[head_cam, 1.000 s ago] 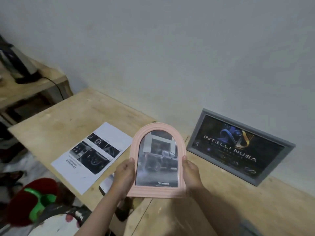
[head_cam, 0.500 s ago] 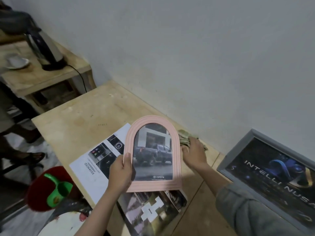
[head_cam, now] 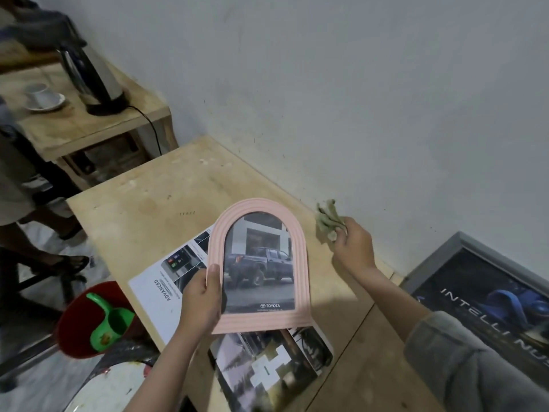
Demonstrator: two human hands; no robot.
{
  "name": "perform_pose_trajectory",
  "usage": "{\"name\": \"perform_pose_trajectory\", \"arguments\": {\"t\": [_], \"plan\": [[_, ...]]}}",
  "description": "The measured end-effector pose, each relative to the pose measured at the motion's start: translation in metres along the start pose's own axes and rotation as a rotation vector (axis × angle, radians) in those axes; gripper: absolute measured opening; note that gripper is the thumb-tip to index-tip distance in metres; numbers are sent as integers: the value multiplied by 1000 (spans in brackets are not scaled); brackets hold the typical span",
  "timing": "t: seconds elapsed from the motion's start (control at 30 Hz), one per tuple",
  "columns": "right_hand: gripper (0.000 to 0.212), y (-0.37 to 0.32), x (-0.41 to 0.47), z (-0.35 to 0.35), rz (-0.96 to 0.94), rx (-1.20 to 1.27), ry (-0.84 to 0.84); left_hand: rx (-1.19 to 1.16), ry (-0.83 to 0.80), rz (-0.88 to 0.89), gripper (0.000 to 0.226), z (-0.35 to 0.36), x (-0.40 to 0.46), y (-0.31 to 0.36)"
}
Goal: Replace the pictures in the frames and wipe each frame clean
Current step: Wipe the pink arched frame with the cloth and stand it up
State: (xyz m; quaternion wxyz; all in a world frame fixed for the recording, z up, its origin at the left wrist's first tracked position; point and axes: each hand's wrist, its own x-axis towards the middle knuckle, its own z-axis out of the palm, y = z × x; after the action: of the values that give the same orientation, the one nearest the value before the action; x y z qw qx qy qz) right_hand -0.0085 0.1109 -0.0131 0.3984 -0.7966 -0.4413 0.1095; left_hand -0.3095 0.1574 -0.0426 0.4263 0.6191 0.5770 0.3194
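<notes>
My left hand [head_cam: 202, 301] grips the lower left edge of a pink arched frame [head_cam: 301, 257], held above the wooden table [head_cam: 142, 209]. The frame holds a picture of a dark pickup truck with Toyota lettering. To the right of the frame, near the wall, my right hand [head_cam: 353, 248] holds a crumpled green cloth [head_cam: 326, 223] lifted off the table. A grey rectangular frame [head_cam: 457, 243] with a dark "Intelli Nusa" picture leans against the wall at the right.
A white printed sheet [head_cam: 154, 292] and a glossy magazine page [head_cam: 267, 367] lie on the table under the frame. A red bucket [head_cam: 74, 328] with a green scoop stands on the floor at left. A side table [head_cam: 89, 126] carries a kettle [head_cam: 89, 78] and a cup. Another person's legs [head_cam: 38, 233] are at far left.
My right hand let go of the pink frame, reached to the cloth by the wall and picked it up. My left hand alone now holds the frame. The view swung left.
</notes>
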Motion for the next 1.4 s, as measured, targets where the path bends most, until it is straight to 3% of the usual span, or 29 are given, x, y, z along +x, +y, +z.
{"name": "perform_pose_trajectory", "arguments": {"t": [0.13, 0.23, 0.33, 0.53, 0.67, 0.77, 0.83, 0.9, 0.93, 1.03, 1.1, 1.23, 1.4], "plan": [[42, -48, -12, -14, -526, -94, 116, -5, -26, 68, 60, 3, -4, 19], [59, -62, -17, -15, -783, -412, -14, -7, -44, 125, 56, 7, -10, 39], [72, -64, -29, -26, -747, -651, -8, -20, -53, 188, 57, 6, -17, 59], [64, -41, -83, -46, -740, -659, 82, -75, -61, 218, 51, -3, -23, 83], [45, -34, -137, -54, -648, -500, -114, -89, -90, 268, 47, -1, -30, 101], [31, -51, -156, -77, -370, -237, -387, -59, -141, 295, 48, -1, -28, 105], [20, -67, -151, -100, -216, -97, -478, -23, -162, 328, 51, 1, -28, 104], [20, -84, -141, -123, -223, -47, -373, 13, -179, 359, 48, 3, -30, 108], [24, -91, -135, -135, -289, -83, -240, 19, -191, 383, 46, 4, -33, 113], [45, -93, -106, -155, -512, -353, 61, 8, -254, 420, 45, 9, -41, 123], [56, -90, -92, -159, -555, -545, 74, -26, -300, 423, 46, 11, -47, 129], [55, -71, -105, -146, -676, -809, 120, -80, -262, 423, 45, 13, -56, 141], [34, -44, -154, -126, -685, -610, 106, -148, -272, 396, 46, 15, -57, 148]]}}
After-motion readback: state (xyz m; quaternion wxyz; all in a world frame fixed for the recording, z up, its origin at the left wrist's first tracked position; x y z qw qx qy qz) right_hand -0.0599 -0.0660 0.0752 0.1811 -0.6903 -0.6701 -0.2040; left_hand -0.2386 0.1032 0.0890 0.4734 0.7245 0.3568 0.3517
